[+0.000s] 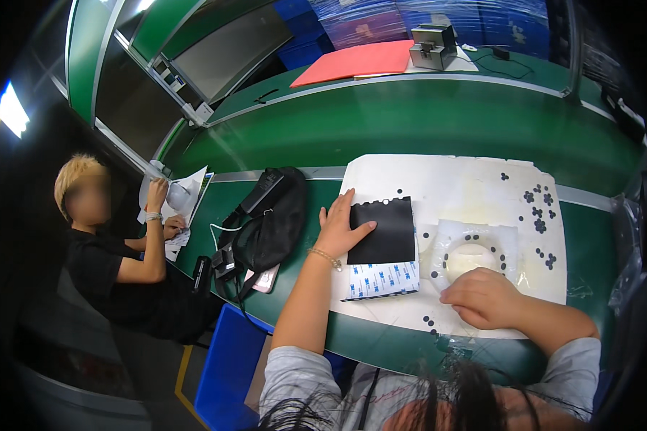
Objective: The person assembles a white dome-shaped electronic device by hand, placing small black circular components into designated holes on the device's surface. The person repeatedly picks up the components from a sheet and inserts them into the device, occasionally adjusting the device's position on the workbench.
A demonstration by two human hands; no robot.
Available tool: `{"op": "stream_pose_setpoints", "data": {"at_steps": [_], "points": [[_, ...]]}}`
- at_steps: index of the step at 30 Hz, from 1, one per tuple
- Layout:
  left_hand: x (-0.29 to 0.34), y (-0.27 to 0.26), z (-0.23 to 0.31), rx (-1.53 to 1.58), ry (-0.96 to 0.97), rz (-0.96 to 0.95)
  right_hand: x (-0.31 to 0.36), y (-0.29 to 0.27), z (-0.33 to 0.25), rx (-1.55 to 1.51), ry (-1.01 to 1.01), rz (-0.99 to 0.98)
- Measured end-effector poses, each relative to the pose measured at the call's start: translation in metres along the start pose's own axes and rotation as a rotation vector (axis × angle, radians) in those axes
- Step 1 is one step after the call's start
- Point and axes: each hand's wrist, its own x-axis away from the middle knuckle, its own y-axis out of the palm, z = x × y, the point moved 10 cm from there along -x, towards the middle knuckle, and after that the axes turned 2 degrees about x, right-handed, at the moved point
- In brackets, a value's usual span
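We are partway through dotting the white ring

Our left hand lies flat, fingers spread, on the black sheet; our right hand, fingers curled together, touches the ring's near edge; several black dots lie loose on the white board.

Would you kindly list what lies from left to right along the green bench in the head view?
Black bag → left hand → black sheet → white ring with black dots → scattered black dots.
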Motion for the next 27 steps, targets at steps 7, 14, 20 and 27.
{"op": "stream_pose_setpoints", "data": {"at_steps": [7,14,20,27], "points": [[0.003,-0.005,-0.004,-0.043,0.001,0.012,-0.006,0.005,0.001,-0.029,0.008,-0.032],[0.001,-0.002,0.000,0.006,-0.039,-0.036,-0.008,-0.006,-0.007,-0.023,-0.010,0.077],[0.002,-0.002,-0.001,-0.001,-0.038,-0.037,-0.009,-0.008,-0.009,-0.025,-0.028,0.087],[0.001,0.000,-0.001,-0.007,-0.036,-0.037,-0.009,-0.008,-0.009,-0.028,-0.030,0.089]]}}
